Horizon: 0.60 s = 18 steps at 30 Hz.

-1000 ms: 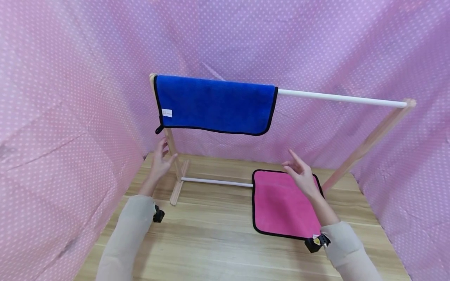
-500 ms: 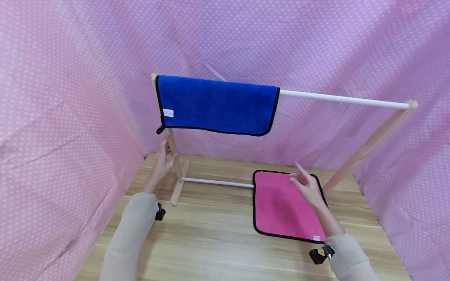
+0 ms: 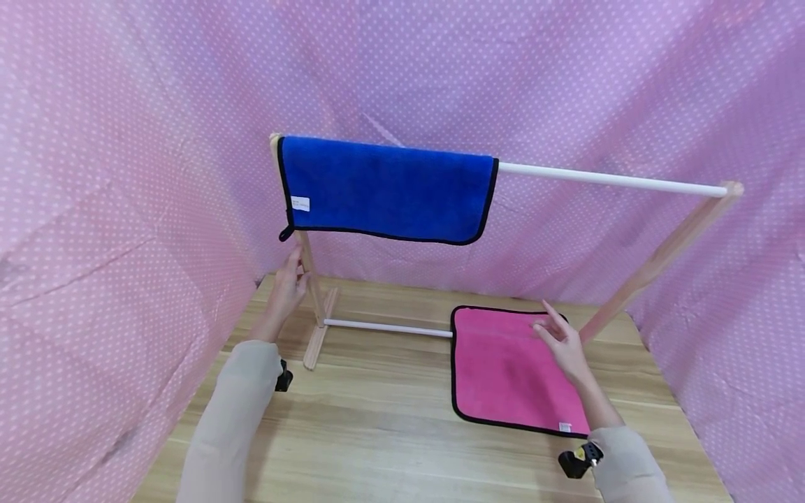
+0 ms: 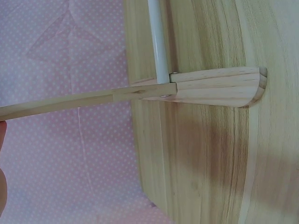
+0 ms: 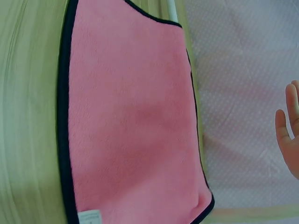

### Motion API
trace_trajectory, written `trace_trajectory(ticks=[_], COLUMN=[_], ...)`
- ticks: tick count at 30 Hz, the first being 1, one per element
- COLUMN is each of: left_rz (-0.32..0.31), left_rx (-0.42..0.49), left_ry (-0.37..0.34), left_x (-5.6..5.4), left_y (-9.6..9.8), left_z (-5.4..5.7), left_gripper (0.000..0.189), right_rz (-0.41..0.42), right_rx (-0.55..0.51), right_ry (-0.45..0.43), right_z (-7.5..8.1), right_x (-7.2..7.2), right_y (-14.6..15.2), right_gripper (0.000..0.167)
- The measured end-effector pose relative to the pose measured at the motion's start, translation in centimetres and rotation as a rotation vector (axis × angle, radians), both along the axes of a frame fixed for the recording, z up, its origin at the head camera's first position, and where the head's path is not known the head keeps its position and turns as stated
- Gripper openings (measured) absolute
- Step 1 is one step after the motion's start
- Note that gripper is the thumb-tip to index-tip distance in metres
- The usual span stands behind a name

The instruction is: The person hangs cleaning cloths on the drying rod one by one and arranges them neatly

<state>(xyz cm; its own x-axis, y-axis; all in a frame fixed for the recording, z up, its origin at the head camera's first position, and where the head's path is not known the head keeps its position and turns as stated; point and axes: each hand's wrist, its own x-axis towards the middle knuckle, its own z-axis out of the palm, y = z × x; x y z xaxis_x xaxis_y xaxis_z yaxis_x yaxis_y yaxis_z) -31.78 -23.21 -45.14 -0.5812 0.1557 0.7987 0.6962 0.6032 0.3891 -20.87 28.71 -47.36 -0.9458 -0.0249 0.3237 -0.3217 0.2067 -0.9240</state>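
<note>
A blue towel (image 3: pixel 386 190) with black edging hangs folded over the left part of the rack's white top rail (image 3: pixel 604 177). Just below it, my left hand (image 3: pixel 289 283) is at the left wooden post (image 3: pixel 312 279), fingers right against the wood. Only fingertips (image 4: pixel 2 135) of that hand show in the left wrist view, at the post's edge. A pink towel (image 3: pixel 509 370) with black edging lies spread over the rack's right lower part and the table. My right hand (image 3: pixel 566 349) hovers over its right side, holding nothing, fingers loosely bent.
The rack's right wooden post (image 3: pixel 660 262) leans up beyond the right hand. A white lower rail (image 3: pixel 390 326) runs from the left foot (image 3: pixel 313 349) to under the pink towel. Pink dotted cloth (image 3: pixel 157 209) walls in the wooden table (image 3: pixel 377 447).
My right hand has come down and to the right over the pink towel. The left hand has drawn slightly closer to the left post. Both towels stay in place.
</note>
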Motion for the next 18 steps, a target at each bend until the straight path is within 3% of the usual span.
trace_trajectory(ticks=[9,18], left_rz=[-0.002,0.002], left_rx=[-0.040,-0.022], left_ry=[0.058,0.060], left_x=[-0.3,-0.6], left_y=[-0.1,-0.1], left_z=[0.0,-0.4], left_gripper=[0.078,0.089], right_rz=[-0.007,-0.046], right_rx=[-0.043,-0.061], right_ry=[-0.004,-0.052], right_z=[-2.0,-3.3], right_x=[0.1,0.9], right_y=[1.9,3.4], right_gripper=[0.052,0.048])
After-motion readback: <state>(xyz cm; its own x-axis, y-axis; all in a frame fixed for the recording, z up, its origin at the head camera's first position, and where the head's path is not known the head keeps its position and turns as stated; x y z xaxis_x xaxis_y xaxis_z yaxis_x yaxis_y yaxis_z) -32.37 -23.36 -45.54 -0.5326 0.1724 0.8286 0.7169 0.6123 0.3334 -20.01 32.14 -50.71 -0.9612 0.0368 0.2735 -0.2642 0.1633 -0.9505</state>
